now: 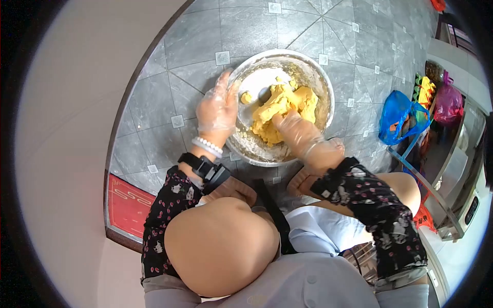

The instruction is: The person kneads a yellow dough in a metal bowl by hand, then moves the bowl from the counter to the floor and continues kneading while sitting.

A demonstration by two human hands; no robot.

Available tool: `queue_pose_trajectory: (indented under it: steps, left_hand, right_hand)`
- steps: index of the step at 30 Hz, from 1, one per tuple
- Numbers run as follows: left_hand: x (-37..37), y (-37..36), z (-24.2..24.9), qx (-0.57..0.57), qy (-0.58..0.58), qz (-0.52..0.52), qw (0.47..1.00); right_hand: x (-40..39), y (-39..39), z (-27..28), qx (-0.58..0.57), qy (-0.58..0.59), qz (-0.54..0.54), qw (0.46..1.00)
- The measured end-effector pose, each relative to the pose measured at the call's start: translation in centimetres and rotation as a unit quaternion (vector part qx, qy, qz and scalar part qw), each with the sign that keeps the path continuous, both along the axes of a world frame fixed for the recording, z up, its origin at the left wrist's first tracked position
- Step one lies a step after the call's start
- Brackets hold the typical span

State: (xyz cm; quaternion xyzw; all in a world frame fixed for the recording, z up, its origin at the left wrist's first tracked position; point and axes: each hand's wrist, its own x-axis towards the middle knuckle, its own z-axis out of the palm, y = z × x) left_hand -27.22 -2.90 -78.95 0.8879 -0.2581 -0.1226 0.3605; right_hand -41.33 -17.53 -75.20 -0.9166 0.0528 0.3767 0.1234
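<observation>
A round metal basin stands on the tiled floor, its inner wall smeared with dough residue. Inside lies a lumpy mass of yellow dough, and a small loose piece sits apart from it on the left. My left hand, in a clear plastic glove, holds the basin's left rim, its fingers pointing away from me. My right hand, gloved likewise, presses into the near side of the dough with its fingers bent; the fingertips are hidden in it.
Grey floor tiles surround the basin. To the right are a blue plastic bag, a purple bag and a metal-framed rack. A red mat lies at lower left. My bare knees and feet are close to the basin's near side.
</observation>
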Motion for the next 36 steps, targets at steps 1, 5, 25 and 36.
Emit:
queue_pose_trajectory:
  steps: [1, 5, 25, 36]
  left_hand:
    - [-0.1, 0.0, 0.4, 0.012, 0.010, 0.001, 1.000]
    - [0.0, -0.5, 0.5, -0.007, 0.016, -0.003, 1.000]
    - [-0.2, 0.4, -1.6, -0.055, -0.005, 0.022, 0.998]
    - [-0.4, 0.4, -0.8, 0.036, -0.036, 0.027, 0.998]
  right_hand:
    - [-0.4, 0.5, -0.9, 0.014, 0.007, -0.025, 1.000]
    - [-0.7, 1.5, -3.9, 0.062, 0.046, -0.092, 0.993]
    - [4.3, -2.7, 0.4, 0.219, -0.168, -0.349, 0.896]
    - [2.7, 2.1, 1.6, -0.063, 0.003, 0.141, 0.988]
